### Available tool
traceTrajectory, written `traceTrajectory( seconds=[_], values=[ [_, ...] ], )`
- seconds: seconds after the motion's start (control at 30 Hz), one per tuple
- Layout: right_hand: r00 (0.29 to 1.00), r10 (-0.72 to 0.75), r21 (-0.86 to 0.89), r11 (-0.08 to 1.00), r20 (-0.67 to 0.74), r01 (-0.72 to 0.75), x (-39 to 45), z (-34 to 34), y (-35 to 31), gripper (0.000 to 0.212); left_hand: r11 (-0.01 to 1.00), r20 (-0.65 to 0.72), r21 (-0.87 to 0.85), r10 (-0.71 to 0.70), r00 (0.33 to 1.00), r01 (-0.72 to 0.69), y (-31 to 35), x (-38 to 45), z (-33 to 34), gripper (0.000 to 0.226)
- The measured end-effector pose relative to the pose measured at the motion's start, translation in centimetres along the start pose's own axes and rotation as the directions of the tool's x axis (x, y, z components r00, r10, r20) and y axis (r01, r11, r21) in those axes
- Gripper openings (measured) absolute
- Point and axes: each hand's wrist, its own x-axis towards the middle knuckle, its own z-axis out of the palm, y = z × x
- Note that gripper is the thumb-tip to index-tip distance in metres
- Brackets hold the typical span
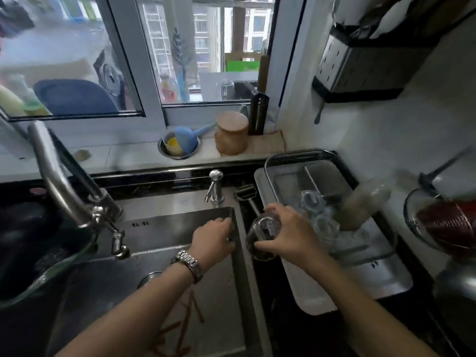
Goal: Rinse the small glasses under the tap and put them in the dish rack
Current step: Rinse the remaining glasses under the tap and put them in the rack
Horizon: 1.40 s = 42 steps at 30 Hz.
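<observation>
Our right hand (288,234) grips a small glass (264,235) beside the dish rack (309,161); our left hand (213,240) curls over the sink (180,220) edge

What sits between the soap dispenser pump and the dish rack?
In the head view, a metal peeler lies on the dark strip between the soap dispenser pump and the dish rack, just above the right hand's glass.

Right hand (288,235) fingers curled gripping; left hand (213,240) knuckles bent.
</observation>
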Motion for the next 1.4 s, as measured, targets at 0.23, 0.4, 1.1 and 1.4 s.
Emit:
traceTrajectory(
  seconds=[0.23,0.4,1.1,1.4],
  values=[
    [0.996,-0.01,-0.012,1.0,-0.092,0.009,5.9,-4.2,1.6,0.061,0.999,-0.06,0.052,0.008,0.998,-0.005,2.2,5.0,-2.5,0.034],
    [0.992,0.006,-0.041,0.999,-0.129,-0.011,10.5,-6.6,2.9,0.069,0.999,-0.06,0.043,0.015,0.998,-0.013,2.7,8.0,-3.1,0.034],
    [0.991,0.135,-0.097,0.986,0.014,-0.133,18.0,-3.5,10.2,0.068,0.999,-0.025,0.043,0.033,0.999,-0.032,3.7,15.3,-1.6,0.034],
    [0.989,0.145,-0.099,0.985,0.027,-0.142,18.6,-2.5,11.5,0.07,0.999,-0.004,0.031,0.028,1.0,-0.028,3.3,15.7,-1.0,0.038]
  ],
)
